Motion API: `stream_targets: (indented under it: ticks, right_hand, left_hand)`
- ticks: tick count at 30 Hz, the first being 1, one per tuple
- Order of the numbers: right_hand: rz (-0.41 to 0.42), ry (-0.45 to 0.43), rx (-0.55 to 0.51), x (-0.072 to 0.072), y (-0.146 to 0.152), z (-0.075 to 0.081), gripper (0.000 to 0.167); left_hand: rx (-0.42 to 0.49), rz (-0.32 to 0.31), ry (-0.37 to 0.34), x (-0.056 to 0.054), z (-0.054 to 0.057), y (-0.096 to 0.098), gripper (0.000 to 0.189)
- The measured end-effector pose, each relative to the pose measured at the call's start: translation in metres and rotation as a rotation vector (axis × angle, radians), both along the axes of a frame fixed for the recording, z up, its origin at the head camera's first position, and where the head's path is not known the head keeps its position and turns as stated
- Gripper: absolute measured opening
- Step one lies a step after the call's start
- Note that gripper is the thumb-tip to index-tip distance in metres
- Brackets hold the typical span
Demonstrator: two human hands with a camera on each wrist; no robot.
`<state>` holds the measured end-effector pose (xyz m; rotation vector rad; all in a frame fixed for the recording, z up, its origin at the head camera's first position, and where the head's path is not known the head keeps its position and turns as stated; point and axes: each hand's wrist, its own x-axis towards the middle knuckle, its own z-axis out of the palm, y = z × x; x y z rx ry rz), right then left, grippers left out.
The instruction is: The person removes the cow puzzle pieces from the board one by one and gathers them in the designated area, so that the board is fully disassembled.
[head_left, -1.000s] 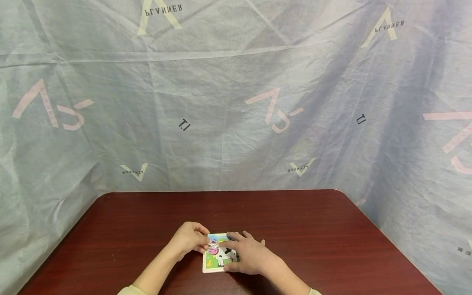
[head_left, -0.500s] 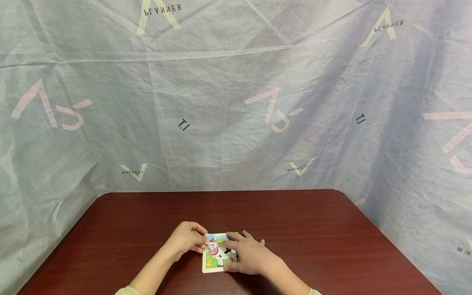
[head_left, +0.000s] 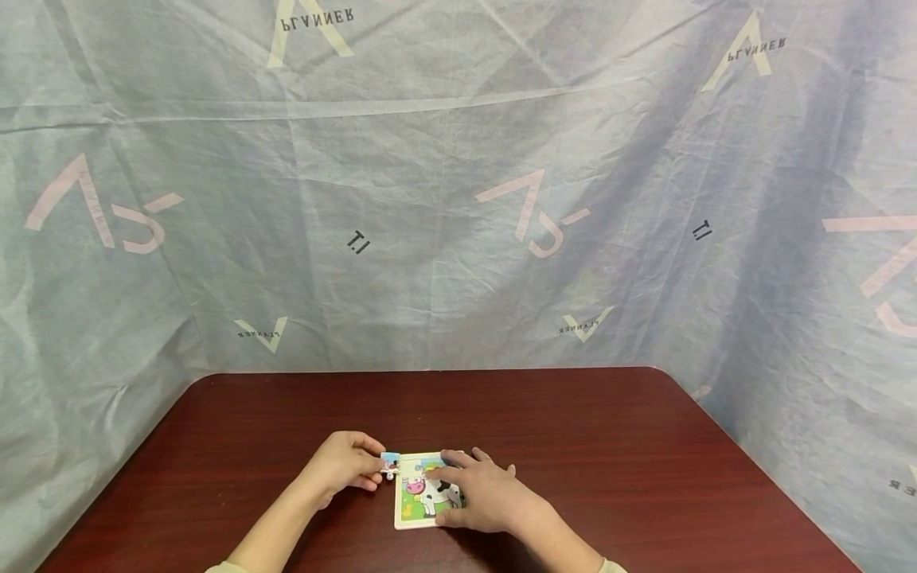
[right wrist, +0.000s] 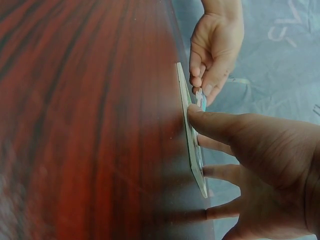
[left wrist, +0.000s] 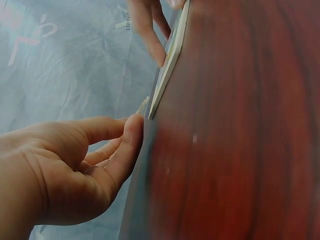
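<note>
In an apparent removal step, a puzzle piece (head_left: 389, 464) is pinched by the left hand (head_left: 345, 465) beside the far-left corner of the cow board (head_left: 408, 469), steadied on the table (head_left: 573, 454) under the spread right hand (head_left: 483, 495), and a set-down seems called for.

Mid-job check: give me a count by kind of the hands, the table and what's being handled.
Bare left hand and bare right hand: 2
Flat, pale-rimmed cow-picture puzzle board: 1
Small, flat, multicoloured loose puzzle piece: 1
Dark red wood-grain table: 1
Total: 5
</note>
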<state>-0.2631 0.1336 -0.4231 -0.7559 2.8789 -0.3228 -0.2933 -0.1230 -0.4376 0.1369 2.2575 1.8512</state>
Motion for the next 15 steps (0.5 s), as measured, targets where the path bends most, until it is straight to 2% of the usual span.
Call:
stream_targets:
  ticks: [15]
  right_hand:
    - [0.022, 0.013, -0.021, 0.002, 0.002, 0.002, 0.059]
  left_hand:
    - [0.000, -0.011, -0.029, 0.004, -0.003, -0.030, 0.027]
